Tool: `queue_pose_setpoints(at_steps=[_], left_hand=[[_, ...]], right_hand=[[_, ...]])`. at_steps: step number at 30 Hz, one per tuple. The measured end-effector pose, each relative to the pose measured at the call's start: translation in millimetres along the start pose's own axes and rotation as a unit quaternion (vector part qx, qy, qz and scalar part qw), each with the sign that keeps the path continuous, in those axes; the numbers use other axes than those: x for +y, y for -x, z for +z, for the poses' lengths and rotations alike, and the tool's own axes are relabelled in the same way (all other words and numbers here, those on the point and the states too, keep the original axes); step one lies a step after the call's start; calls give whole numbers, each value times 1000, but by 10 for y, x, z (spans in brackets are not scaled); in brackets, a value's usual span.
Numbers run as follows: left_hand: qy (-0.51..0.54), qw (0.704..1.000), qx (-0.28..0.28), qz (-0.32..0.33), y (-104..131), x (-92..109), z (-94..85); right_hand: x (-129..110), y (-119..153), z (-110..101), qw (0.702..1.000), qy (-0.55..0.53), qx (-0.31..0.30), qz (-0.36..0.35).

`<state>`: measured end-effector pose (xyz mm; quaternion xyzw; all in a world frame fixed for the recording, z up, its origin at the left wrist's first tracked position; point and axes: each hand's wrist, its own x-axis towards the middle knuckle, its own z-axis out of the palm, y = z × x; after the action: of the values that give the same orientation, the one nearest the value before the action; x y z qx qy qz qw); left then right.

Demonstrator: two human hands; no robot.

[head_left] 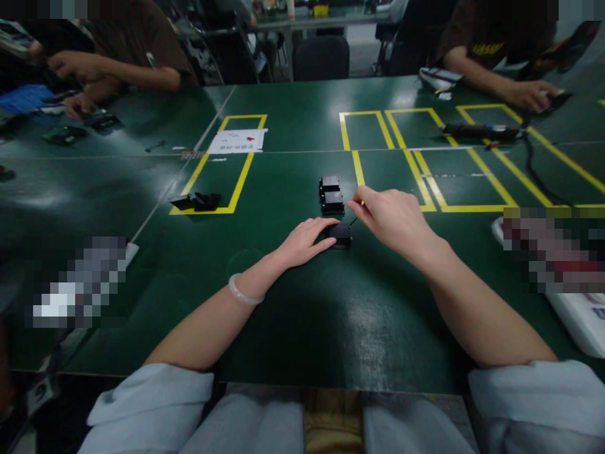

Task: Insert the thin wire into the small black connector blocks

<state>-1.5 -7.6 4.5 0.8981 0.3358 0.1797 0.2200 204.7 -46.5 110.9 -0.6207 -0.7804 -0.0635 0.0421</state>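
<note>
A small black box-shaped part (pixel 341 236) sits on the green table in front of me. My left hand (pixel 309 239), with a pale bangle at its wrist, grips the part's left side between thumb and fingers. In my right hand (pixel 390 214) is a thin dark rod-like tool (pixel 353 221), pinched between thumb and fingers. Its lower end is at the part's upper right corner; whether it touches cannot be made out. Just beyond, two similar black parts (pixel 333 200) stand one behind the other.
Yellow tape outlines (pixel 416 161) mark the table (pixel 283 315). A paper sheet (pixel 239 140) and black pieces (pixel 201 201) lie to the left. White-edged objects, partly blurred, flank both sides. Across the table, two people handle items; a black cable (pixel 532 167) runs at right.
</note>
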Motion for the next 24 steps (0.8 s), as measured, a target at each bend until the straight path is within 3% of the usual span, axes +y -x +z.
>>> queue_pose_setpoints(at_steps=[10, 24], left_hand=[[5, 1000, -1, -3, 0, 14, -15], [6, 1000, -5, -8, 1, 32, -29]], right_hand=[[26, 9, 18, 999, -34, 26, -14], [33, -4, 17, 1000, -19, 12, -12]])
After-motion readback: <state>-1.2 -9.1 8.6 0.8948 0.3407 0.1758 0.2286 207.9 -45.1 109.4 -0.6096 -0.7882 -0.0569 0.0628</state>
